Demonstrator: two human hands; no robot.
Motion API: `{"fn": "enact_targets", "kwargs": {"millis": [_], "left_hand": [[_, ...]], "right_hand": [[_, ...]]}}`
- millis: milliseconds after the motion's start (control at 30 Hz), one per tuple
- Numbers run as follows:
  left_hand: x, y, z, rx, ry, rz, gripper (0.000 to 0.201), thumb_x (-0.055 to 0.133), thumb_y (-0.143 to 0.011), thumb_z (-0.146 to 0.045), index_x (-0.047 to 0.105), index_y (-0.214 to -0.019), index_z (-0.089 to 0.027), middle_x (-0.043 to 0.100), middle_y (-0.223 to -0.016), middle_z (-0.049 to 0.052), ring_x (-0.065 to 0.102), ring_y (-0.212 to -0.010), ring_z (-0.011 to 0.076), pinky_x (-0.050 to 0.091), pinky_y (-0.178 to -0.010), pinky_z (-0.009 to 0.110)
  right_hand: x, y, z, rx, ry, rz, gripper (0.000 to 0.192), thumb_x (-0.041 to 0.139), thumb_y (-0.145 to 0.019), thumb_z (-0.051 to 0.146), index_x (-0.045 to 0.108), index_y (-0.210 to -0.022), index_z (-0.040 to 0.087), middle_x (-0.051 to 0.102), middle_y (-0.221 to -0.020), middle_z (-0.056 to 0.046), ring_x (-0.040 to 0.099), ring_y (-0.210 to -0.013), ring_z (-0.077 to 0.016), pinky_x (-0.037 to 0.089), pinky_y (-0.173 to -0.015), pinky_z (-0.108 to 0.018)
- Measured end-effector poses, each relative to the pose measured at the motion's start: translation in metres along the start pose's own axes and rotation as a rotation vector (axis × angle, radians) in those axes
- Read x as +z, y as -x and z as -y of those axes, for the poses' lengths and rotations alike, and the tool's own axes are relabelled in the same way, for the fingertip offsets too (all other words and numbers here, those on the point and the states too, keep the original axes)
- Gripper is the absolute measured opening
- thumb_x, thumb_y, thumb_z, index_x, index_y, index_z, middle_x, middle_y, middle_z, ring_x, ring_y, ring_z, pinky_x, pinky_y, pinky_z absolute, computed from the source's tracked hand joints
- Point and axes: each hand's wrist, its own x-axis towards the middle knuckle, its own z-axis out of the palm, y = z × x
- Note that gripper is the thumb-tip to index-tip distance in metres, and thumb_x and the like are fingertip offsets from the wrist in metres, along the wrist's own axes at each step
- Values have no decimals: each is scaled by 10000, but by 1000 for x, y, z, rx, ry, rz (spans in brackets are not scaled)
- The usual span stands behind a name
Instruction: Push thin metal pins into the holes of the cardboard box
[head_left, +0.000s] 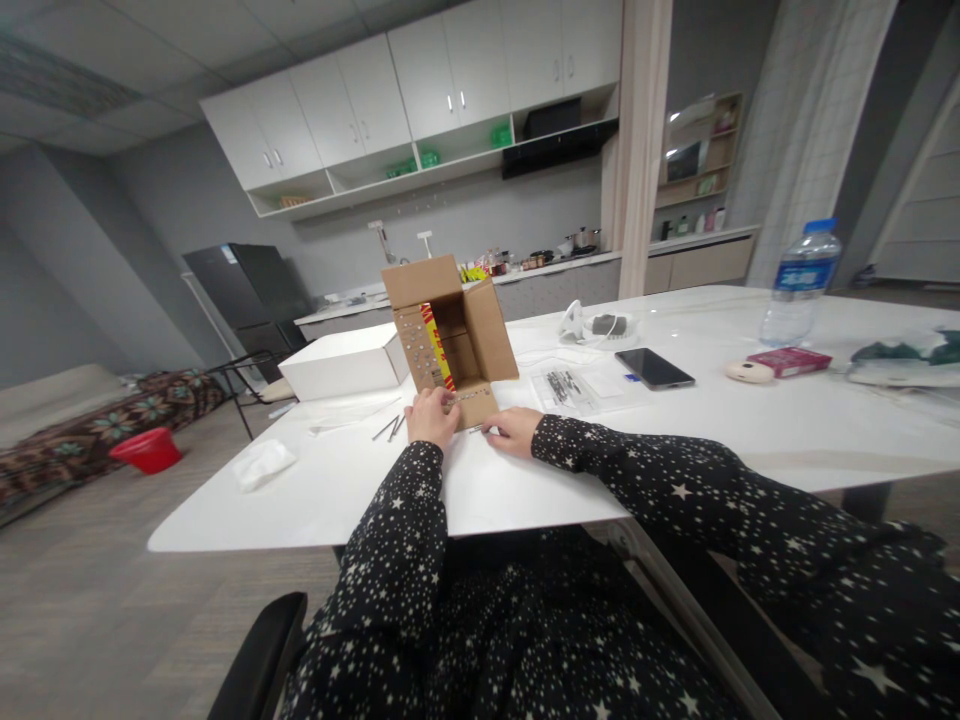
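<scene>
An open cardboard box point(491, 335) stands on the table with its flaps spread. Its left flap bears small round dots and a yellow-and-red strip. My left hand point(433, 415) has its fingers bent over the lower left of the box, by the front flap. Just right of that flap, my right hand point(514, 430) lies low over the tabletop. Its thumb and fingers come together at a small thin dark piece by the flap's lower edge, too small to name. Several thin dark sticks point(388, 428) lie left of my left hand.
On the white table point(352, 500) are a white box point(341, 365), a crumpled tissue point(262, 464), a clear plastic packet point(566, 388), a phone point(655, 367), a white device with a cable point(598, 325), a pink box point(791, 361) and a large water bottle point(801, 285).
</scene>
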Motion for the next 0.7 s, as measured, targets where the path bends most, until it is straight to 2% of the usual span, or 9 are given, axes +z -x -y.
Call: {"fn": "enact_targets", "kwargs": {"millis": [233, 700], "left_hand": [[0, -1, 2, -57, -33, 36, 185, 520, -779, -346, 611, -913, -256, 621, -997, 61, 514, -1019, 246, 360, -855, 404], [0, -2, 5, -97, -25, 13, 162, 491, -791, -304, 618, -872, -244, 636, -992, 63, 524, -1011, 249, 359, -853, 415]], "right_hand": [[-2, 1, 2, 19, -8, 7, 296, 484, -799, 284, 656, -1029, 216, 676, -759, -25, 598, -721, -166, 376, -642, -248], [0, -1, 2, 52, 8, 21, 295, 497, -800, 286, 657, -1039, 218, 681, -787, -27, 602, -749, -170, 383, -657, -248]]}}
